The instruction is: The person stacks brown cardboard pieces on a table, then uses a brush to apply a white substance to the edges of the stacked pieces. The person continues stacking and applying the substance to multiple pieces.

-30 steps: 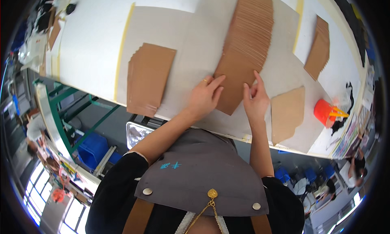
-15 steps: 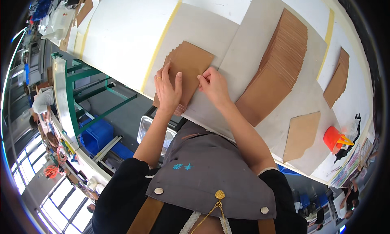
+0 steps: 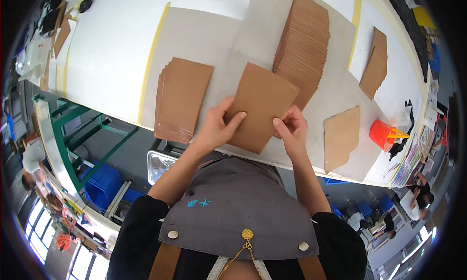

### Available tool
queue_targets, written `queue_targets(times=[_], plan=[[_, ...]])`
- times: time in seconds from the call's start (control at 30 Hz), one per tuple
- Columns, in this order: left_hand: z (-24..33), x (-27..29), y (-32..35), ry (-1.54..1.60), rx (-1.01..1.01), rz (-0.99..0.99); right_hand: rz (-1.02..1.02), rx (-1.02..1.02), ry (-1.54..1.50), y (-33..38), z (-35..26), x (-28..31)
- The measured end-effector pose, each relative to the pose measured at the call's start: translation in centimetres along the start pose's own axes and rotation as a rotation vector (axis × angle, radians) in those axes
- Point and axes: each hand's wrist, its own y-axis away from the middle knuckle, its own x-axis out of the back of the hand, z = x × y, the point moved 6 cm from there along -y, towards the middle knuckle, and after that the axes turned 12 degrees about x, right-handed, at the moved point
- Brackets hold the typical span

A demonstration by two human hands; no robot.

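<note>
i have one brown cardboard sheet [image 3: 261,106] lifted between both hands, tilted, just in front of my chest over the near edge of the table [image 3: 107,61]. my left hand [image 3: 218,126] grips its left lower edge, thumb on top and fingers curled under as far as i can tell. my right hand [image 3: 290,130] pinches the lower right edge between thumb and fingertips. neither hand is spread flat; both are closed on the sheet.

just beyond my right hand lies the long fanned row of brown sheets [image 3: 301,49], and the held sheet overlaps its near end in this view, so i cannot tell whether they touch. to the left of my left hand sits a shorter, squared stack [image 3: 181,99], near but apart from the held piece. a single cut piece [image 3: 342,136] lies to the right of my right hand, a small pile [image 3: 376,63] farther out beyond it, and an orange cup-like thing [image 3: 384,134] well to the right.

to do this well, i judge i should keep the pinches light and at the edges so the sheet does not crease, keep it to one sheet only, and hold both corners level before bringing it over the left stack so edges line up.
</note>
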Motion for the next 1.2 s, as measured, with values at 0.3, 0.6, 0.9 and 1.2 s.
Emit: queue_targets(times=[0.3, 0.6, 0.9, 1.2], plan=[[-1.6, -6.4, -2.5, -0.212, -0.137, 0.041, 0.244, 0.122, 0.595, 1.6, -0.3, 5.6], [-2.9, -7.4, -4.1, -0.425, -0.266, 0.161, 0.179, 0.175, 0.894, 0.6, 0.8, 6.8], [-2.4, -7.5, -4.0, -0.522, -0.277, 0.208, 0.207, 0.254, 0.897, 0.2, 0.9, 6.8], [-0.9, -7.4, -3.0, -0.680, -0.205, 0.287, 0.245, 0.283, 1.023, -0.3, -0.3, 5.4]])
